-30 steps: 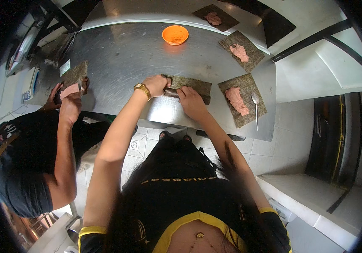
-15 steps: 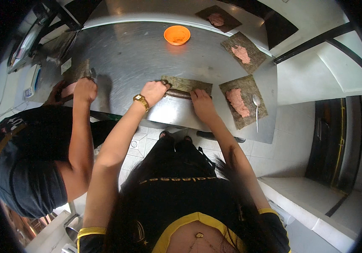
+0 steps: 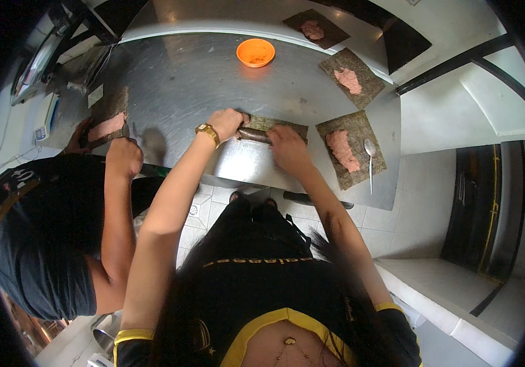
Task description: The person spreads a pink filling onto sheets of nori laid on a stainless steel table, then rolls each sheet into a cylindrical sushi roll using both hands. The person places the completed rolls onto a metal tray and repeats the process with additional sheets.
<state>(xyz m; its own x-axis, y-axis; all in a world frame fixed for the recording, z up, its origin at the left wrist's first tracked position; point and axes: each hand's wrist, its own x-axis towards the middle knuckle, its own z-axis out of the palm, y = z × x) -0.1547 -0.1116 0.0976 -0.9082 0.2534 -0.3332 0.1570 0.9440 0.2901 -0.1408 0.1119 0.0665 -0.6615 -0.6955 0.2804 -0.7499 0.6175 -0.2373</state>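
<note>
A dark, partly rolled seaweed roll [image 3: 254, 135] lies on the steel table near its front edge. Its flat, greenish tail of seaweed sheet [image 3: 279, 126] still stretches out behind it. My left hand [image 3: 228, 124], with a gold watch at the wrist, is closed around the roll's left end. Over the right part of the roll my right hand [image 3: 288, 147] curls its fingers, hiding that end. Just right of it, a seaweed sheet [image 3: 361, 131] carries a strip of pink paste [image 3: 341, 151], and a metal spoon [image 3: 371, 160] rests on the sheet.
At the far side of the steel table [image 3: 189, 79] stands an orange bowl [image 3: 256, 54]. Two more paste-topped seaweed sheets [image 3: 366, 79] lie at back right. On my left a co-worker's hand [image 3: 124, 156] works at another sheet with pink paste [image 3: 107, 126], near a scale [image 3: 44, 117].
My right hand has slid left along the roll, nearer my left hand, which has shifted slightly. The co-worker's hand has moved toward the table's front edge, uncovering pink paste.
</note>
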